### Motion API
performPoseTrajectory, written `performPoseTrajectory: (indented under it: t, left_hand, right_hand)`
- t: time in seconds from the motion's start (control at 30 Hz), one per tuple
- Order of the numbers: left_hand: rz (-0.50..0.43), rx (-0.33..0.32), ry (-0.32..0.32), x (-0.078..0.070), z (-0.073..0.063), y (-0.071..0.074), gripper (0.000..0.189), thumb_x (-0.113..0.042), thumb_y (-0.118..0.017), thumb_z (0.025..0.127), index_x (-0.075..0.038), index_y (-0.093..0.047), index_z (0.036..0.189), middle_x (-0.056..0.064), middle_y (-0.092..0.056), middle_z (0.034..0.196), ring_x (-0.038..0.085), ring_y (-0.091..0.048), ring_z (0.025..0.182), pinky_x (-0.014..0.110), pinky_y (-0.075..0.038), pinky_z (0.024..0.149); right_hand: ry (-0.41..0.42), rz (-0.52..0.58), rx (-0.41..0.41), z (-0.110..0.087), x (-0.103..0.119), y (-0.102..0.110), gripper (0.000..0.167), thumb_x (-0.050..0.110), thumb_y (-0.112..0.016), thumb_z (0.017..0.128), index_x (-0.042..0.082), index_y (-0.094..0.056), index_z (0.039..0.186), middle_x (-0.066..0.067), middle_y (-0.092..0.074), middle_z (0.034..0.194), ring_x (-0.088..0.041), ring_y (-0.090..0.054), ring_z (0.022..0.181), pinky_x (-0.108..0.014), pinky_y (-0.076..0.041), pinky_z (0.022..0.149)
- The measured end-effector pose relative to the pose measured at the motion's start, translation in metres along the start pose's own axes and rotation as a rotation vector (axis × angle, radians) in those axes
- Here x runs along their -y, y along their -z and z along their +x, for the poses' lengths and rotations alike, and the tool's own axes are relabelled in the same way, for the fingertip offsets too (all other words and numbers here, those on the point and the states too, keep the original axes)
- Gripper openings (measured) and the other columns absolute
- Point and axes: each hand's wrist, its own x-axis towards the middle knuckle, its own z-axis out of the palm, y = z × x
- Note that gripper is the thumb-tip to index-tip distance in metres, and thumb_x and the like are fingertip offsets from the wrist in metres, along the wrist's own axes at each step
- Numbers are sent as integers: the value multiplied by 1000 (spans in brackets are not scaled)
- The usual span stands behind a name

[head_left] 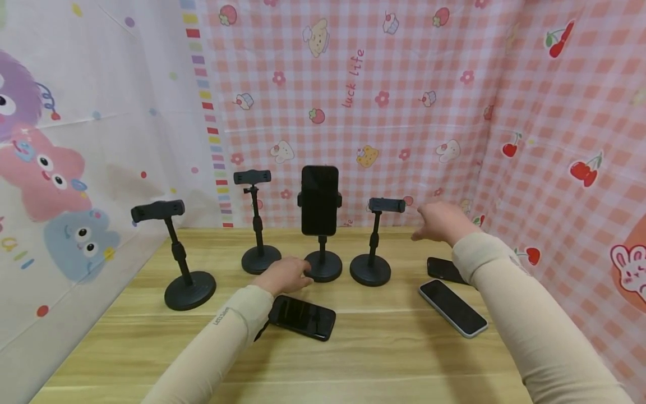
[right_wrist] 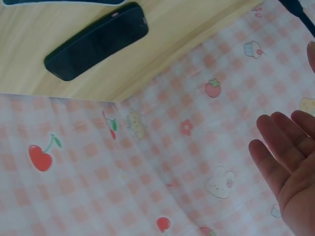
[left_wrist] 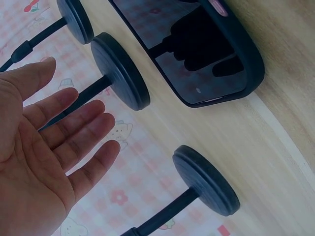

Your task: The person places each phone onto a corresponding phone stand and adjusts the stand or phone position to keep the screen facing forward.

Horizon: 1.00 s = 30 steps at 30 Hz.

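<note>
From over here I count four stands (head_left: 370,270) and four phones (head_left: 320,199): one upright in the third stand from the left, three flat on the table (head_left: 373,359). My left hand (head_left: 284,275), fingers loosely spread, is near the two middle stands; my right hand (head_left: 443,221), fingers extended, hovers near the rightmost stand.

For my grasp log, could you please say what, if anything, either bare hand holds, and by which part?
Nothing is held: the left hand and right hand are both empty.
</note>
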Motion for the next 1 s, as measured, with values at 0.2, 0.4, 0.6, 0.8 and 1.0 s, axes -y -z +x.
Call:
performPoseTrajectory:
  t: [0.2, 0.4, 0.6, 0.8, 1.0]
  left_hand:
    - [6, 1, 1, 0, 0, -1, 37, -27, -65, 98, -6, -66, 128, 11, -66, 125, 29, -60, 116, 47, -47, 97]
    - [20, 0, 7, -1, 1, -2, 38, -29, -65, 98, -7, -66, 128, 11, -66, 125, 30, -60, 116, 46, -47, 97]
    - [19, 7, 8, 0, 1, -3, 38, -29, -65, 98, -7, -66, 128, 11, -66, 124, 30, -60, 116, 47, -47, 97]
    - [15, 8, 2, -1, 1, -3, 38, -29, -65, 98, -7, -66, 128, 11, -66, 123, 30, -60, 115, 47, -47, 97]
    - [25, 7, 4, -1, 1, -3, 38, -29, -65, 97, -6, -66, 128, 11, -66, 124, 29, -60, 116, 47, -47, 97]
  right_hand:
    - [-23, 13, 87, -10, -11, -11, 61, 38, -81, 81, -9, -64, 117, -27, -65, 116, -43, -62, 105, -55, -49, 88]
    - [-54, 45, 180, -19, -26, -24, 63, 43, -81, 80, -10, -65, 109, -25, -67, 108, -40, -63, 98, -51, -51, 83]
    - [-84, 84, 216, -26, -33, -39, 51, 44, -80, 80, -2, -63, 93, -11, -63, 86, -26, -58, 78, -44, -49, 72]
    - [-75, 51, 235, -34, -39, -54, 51, 47, -81, 77, 0, -63, 84, -11, -63, 82, -27, -59, 77, -43, -49, 73]
    - [-116, 52, 262, -44, -45, -66, 66, 51, -81, 75, -7, -65, 102, -23, -66, 102, -39, -63, 95, -51, -49, 83]
